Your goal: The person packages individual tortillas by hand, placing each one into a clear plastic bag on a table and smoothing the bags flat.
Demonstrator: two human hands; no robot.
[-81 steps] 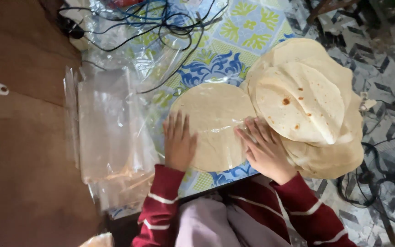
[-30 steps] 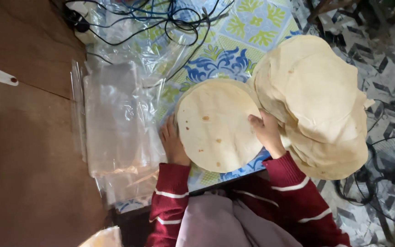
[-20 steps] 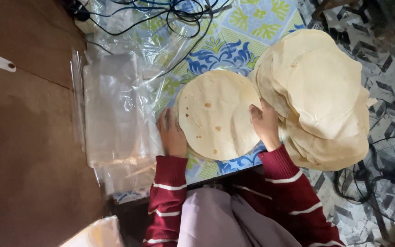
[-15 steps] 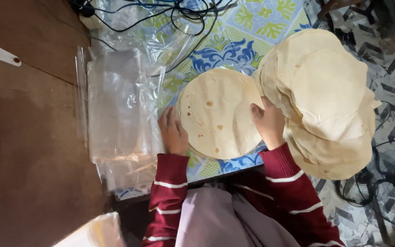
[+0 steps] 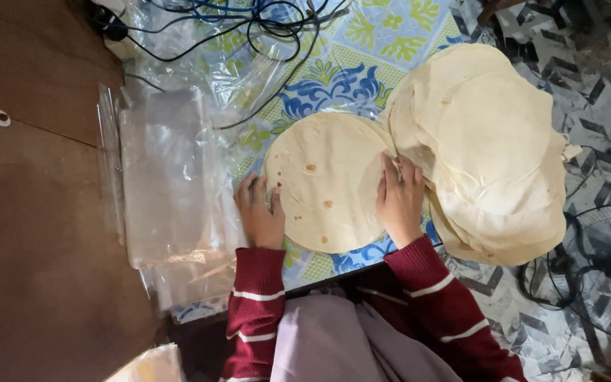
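Flatbread (image 5: 327, 180) lies single on our cloth (image 5: 334, 78); our left hand (image 5: 259, 216) and right hand (image 5: 399, 198) rest open-fingered, flat on its edges, gripping nothing, steadying it beside the stack (image 5: 489, 148).

Flatbread stack (image 5: 489, 148) right, plastic bags (image 5: 171, 177) left

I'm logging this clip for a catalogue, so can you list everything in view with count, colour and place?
single flatbread: one, pale cream with brown spots, flat on the cloth between the hands
flatbread stack: one pile, count unclear, cream, right of the single one
patterned cloth: one, blue, green and white floral, under the breads
clear plastic bags: a pile, transparent, left of the single flatbread
cables: several, black, top of the cloth
wooden surface: brown, left side
fan: one, dark wire grille, lower right
left hand: at the flatbread's left edge
right hand: on its right edge
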